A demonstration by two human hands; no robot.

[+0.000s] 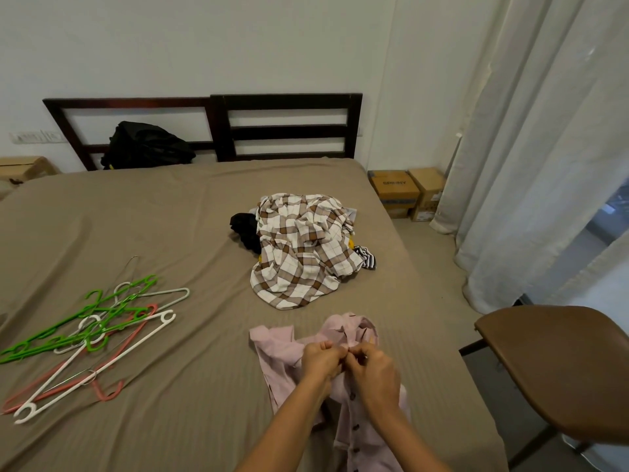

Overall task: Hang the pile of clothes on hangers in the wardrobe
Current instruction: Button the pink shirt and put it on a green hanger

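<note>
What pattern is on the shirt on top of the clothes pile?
The shirt is a brown, tan and white check, seen in the head view.

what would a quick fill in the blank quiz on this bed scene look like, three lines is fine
1. The left hand and right hand pinch the front of the ____ shirt near its collar.
2. The hangers lie in a heap on the bed, to the ____ of that shirt.
3. The black bag sits at the far end of the bed, against the dark wooden ____.

Missing words: pink; left; headboard
</note>
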